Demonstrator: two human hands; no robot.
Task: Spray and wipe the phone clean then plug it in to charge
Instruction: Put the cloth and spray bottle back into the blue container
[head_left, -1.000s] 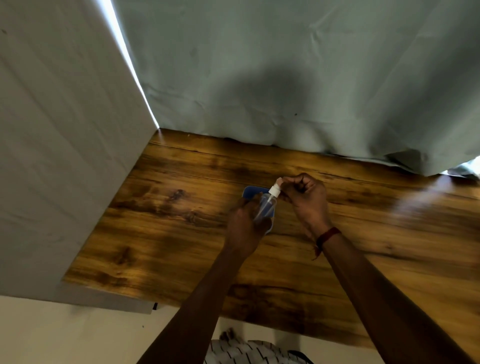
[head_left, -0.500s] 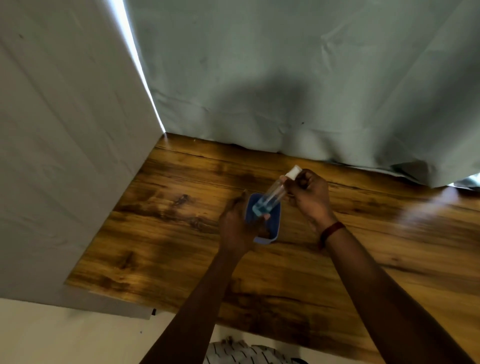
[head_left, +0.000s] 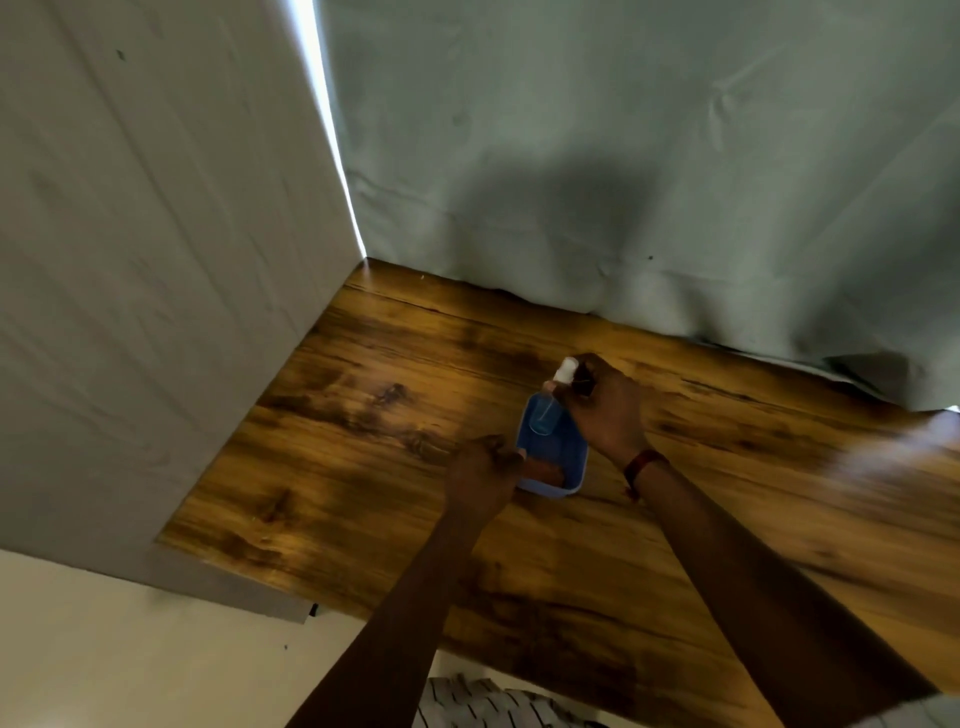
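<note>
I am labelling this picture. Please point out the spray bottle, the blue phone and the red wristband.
spray bottle (head_left: 544, 415): head view, clear body.
blue phone (head_left: 566, 457): head view, bare middle.
red wristband (head_left: 643, 462): head view, band on right wrist.

Both arms extended forward, forearms converging. Right hand (head_left: 602, 410) curled, fingers pinched closed on spray bottle (head_left: 551, 402) near its top. Left hand (head_left: 480, 473) lower, fingers bent, grip unclear.
</note>
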